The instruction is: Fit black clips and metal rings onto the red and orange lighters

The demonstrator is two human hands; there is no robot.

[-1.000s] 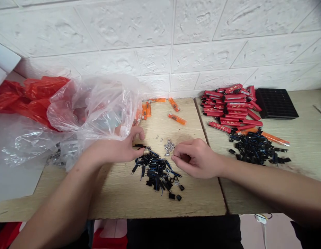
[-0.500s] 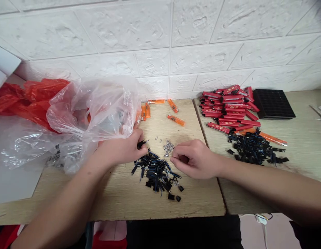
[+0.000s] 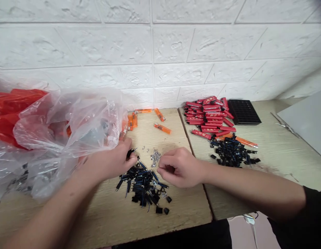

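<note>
My left hand (image 3: 115,157) is closed on a small black part with a thin wire (image 3: 130,152), at the edge of the clear plastic bag. Just below it spreads a pile of black parts with blue wires (image 3: 142,183). My right hand (image 3: 179,166) is closed in a pinch at the right side of a little heap of small silver metal pieces (image 3: 155,156). Whatever its fingertips hold, if anything, is too small to make out. Several orange transparent lighters (image 3: 162,128) lie beyond the hands, near the wall.
Clear plastic bags (image 3: 92,121) and a red bag (image 3: 17,114) bulge at the left. On the right are a heap of red lighter cases (image 3: 209,116), a black gridded tray (image 3: 243,111) and a pile of black pieces (image 3: 231,152). A white brick-pattern wall (image 3: 173,45) stands behind.
The head view has swung to the right and up, so everything sits further left and lower. Both hands keep nearly the same pose and place over the table.
</note>
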